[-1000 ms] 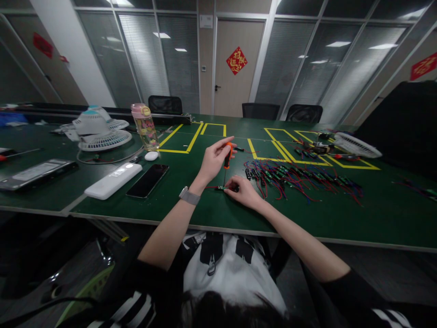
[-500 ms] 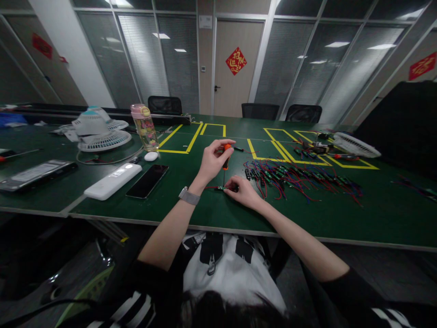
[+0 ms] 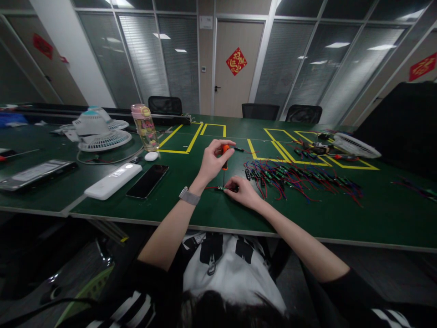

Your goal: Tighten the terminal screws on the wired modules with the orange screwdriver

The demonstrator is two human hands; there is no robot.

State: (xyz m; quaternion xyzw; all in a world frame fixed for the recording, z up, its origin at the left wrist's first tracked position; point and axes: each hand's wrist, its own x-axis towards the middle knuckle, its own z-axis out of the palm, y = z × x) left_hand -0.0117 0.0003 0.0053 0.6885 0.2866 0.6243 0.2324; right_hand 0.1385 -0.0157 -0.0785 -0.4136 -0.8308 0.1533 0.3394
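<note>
My left hand (image 3: 212, 162) is closed around an orange-handled screwdriver (image 3: 225, 160), held upright with its tip down on a small green circuit board (image 3: 221, 187) on the green table (image 3: 205, 209). My right hand (image 3: 243, 190) pinches that board at its right end and presses it to the table. A thin red wire runs left from the board. A silver watch sits on my left wrist.
A pile of small boards with red and black wires (image 3: 293, 176) lies just right of my hands. On the left are a black phone (image 3: 147, 180), a white power bank (image 3: 113, 180), a white mouse (image 3: 151, 156), a bottle (image 3: 144, 127) and a fan (image 3: 99, 130). Yellow tape outlines mark the table's far side.
The left hand's fingers have shifted on the screwdriver handle, as if it has been twisted slightly. The right hand and the board have stayed in place.
</note>
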